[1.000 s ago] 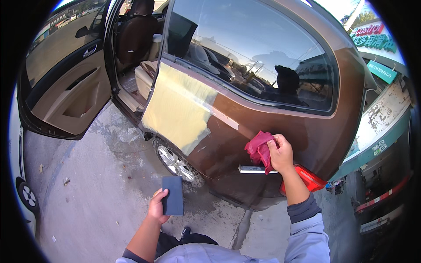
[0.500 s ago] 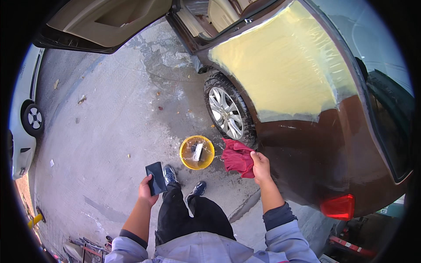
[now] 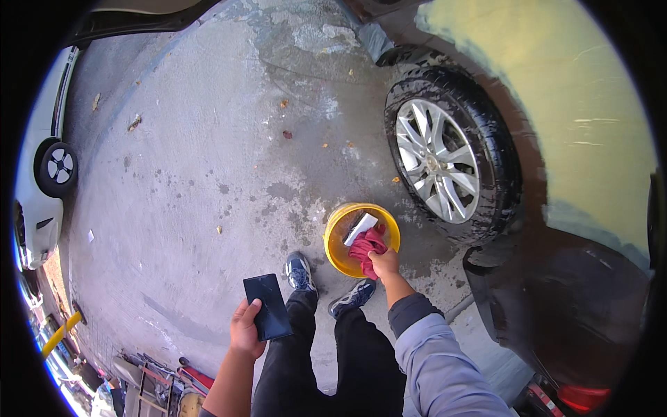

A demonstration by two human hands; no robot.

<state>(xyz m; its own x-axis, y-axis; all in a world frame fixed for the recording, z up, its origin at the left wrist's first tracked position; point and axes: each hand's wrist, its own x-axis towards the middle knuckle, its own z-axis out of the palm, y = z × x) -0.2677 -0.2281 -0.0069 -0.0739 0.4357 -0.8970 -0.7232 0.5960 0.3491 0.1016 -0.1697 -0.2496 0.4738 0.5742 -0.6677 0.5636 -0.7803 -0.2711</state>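
My left hand (image 3: 246,328) grips a dark, flat rectangular sheet (image 3: 273,309) with the thumb on top, held out beside my left leg. My right hand (image 3: 385,265) is closed on a crumpled red cloth (image 3: 367,248), which hangs over the near side of a yellow bucket (image 3: 332,256). Inside the bucket is a white block (image 3: 360,229) with a dark side, partly behind the cloth. Whether the cloth touches the water cannot be told.
A brown car stands on the right, with its wet wheel (image 3: 438,160) beside the bucket and a pale yellow patch (image 3: 583,104) on its panel. My shoes (image 3: 299,272) are close to the bucket. A white car (image 3: 43,215) stands at far left, with clutter (image 3: 156,386) at lower left.
My right hand has lowered the red cloth from beside the car down to the bucket. The view has dipped closer to the ground. My left hand still holds the dark sheet.
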